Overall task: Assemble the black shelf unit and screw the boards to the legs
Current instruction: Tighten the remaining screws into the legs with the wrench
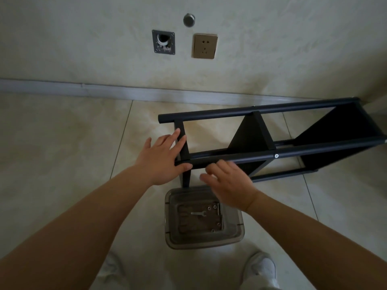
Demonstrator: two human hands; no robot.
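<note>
While the black shelf unit point(272, 141) lies on its side on the tiled floor point(62, 143), near the wall, both hands are at its near end. The shelf has long round legs point(230, 116) that run off to the right, and flat black boards point(251, 132) sit between them. One board point(183, 141) is at the left end, one is in the middle, and one is at the far right end. A small silver screw point(276, 156) shows on the near leg, just by the middle board.

The left hand point(163, 160) has its fingers spread out straight. The fingers lie flat on the left end board, and the thumb touches the tip of the near leg. It is open and does not grab anything. The right hand point(228, 183) is just beside it, right by the near leg. Its fingers are loose and a bit bent. The hand is blurry, so I cannot tell if it touches the leg or holds something small.

Just below the hands, a clear plastic box point(204, 218) stands on the floor. It touches the end of the shelf or is very close to it. Inside lie a small flat wrench point(198, 214) and a few little round metal bits point(214, 207).

On the wall there is a gold power socket point(204, 46), a square metal plate point(163, 42) with a hole, and a round silver knob point(188, 19). A white shoe point(261, 268) shows at the bottom.
</note>
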